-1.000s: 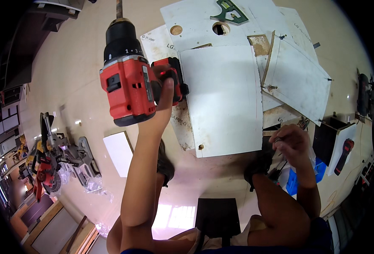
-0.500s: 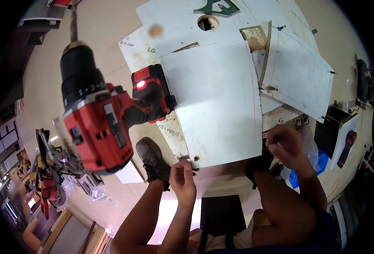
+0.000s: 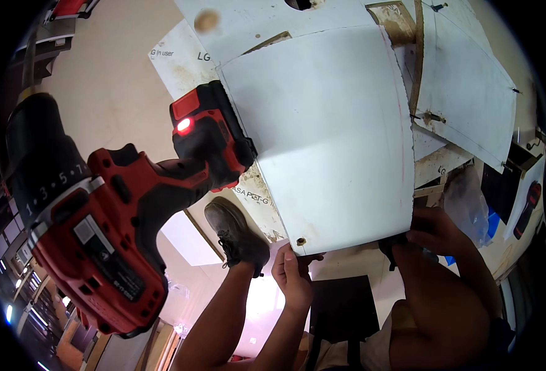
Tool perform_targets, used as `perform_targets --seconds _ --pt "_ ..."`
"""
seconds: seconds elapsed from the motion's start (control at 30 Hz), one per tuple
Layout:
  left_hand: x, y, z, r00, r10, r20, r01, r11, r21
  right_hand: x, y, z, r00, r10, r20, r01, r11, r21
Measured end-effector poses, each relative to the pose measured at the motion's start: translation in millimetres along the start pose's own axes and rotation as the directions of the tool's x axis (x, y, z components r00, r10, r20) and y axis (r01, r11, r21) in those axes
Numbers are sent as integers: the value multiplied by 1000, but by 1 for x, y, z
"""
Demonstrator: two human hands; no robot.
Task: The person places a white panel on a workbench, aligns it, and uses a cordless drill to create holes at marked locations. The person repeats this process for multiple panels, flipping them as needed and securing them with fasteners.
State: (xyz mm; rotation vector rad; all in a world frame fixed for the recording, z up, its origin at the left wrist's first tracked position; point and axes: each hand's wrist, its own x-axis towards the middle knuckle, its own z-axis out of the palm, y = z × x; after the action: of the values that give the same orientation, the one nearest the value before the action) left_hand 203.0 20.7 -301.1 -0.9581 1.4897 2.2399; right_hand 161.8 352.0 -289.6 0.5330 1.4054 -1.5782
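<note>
A white board (image 3: 328, 136) with rough-cut edges and a small hole near one corner lies in front of me. My left hand (image 3: 293, 275) is closed at its near left corner, thumb up against the edge and the other fingers partly hidden. My right hand (image 3: 437, 232) is curled round the near right corner, its fingertips partly out of sight. To the left a red and black cordless drill (image 3: 100, 222) looms large, with a long bit in its chuck. Its battery foot, with a red light glowing, is at the board's left edge. Neither hand touches the drill.
More stained white boards (image 3: 464, 93) lie beneath and to the right, some with screws standing in them. My shoe (image 3: 233, 232) is by the left edge. Clear plastic (image 3: 464, 191) and a red and black tool (image 3: 528, 210) lie to the right. A black panel (image 3: 344, 306) sits below.
Both hands have moved from hovering near the board to its two near corners and closed there. The view has shifted, so the drill shows further left and larger.
</note>
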Motion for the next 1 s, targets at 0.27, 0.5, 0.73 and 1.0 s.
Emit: perform_targets --seconds 0.27,0.5,0.73,1.0 --pt "20 14 -6 969 243 -41 -212 906 366 10 -27 13 993 -111 36 115 982 -149" --pt "27 62 -15 975 -139 173 51 898 437 1 -9 4 984 -129 123 137 989 -61" --pt "39 92 41 983 -177 51 135 879 458 2 22 -6 945 -267 186 300 938 -176" --pt "40 76 25 939 -226 258 48 831 554 -14 44 0 873 -401 276 396 915 76"
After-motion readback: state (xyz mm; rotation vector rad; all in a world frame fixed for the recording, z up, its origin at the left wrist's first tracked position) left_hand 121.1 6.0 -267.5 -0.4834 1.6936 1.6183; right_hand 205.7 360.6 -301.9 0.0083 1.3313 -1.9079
